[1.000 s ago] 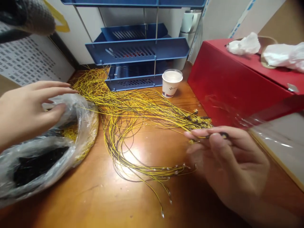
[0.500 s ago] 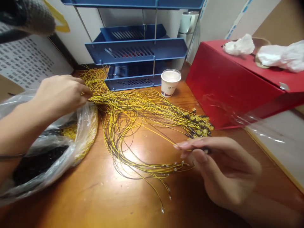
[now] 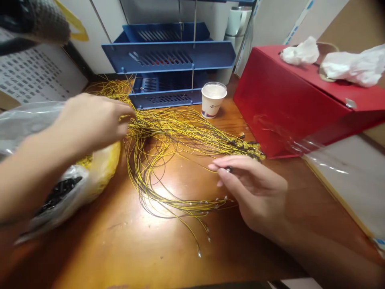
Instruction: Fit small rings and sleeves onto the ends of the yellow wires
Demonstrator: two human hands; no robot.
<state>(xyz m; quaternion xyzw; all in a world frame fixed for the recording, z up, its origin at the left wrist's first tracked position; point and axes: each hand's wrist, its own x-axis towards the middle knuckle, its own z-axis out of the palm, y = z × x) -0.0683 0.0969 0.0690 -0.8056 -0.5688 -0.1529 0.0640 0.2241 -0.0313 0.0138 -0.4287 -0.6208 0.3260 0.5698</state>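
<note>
A tangle of thin yellow and black wires (image 3: 168, 140) lies spread over the wooden table (image 3: 126, 249). My left hand (image 3: 93, 120) reaches over a clear plastic bag (image 3: 66, 188) and pinches some of the wires near the pile's left side. My right hand (image 3: 252, 188) rests lower right of the pile, thumb and forefinger pinched on a small dark connector (image 3: 229, 169) at a wire's end. A cluster of similar connector ends (image 3: 249, 146) lies just above that hand.
A blue stacked letter tray (image 3: 168, 56) stands at the back, a paper cup (image 3: 213, 99) beside it. A red box (image 3: 300, 100) with crumpled white tissue (image 3: 300, 52) on top fills the right. A clear sleeve over paper (image 3: 345, 172) lies lower right.
My left hand moved from above the bag rightward into the wires and closed on them. My right hand drew left with the connector. The camera tilted slightly down.
</note>
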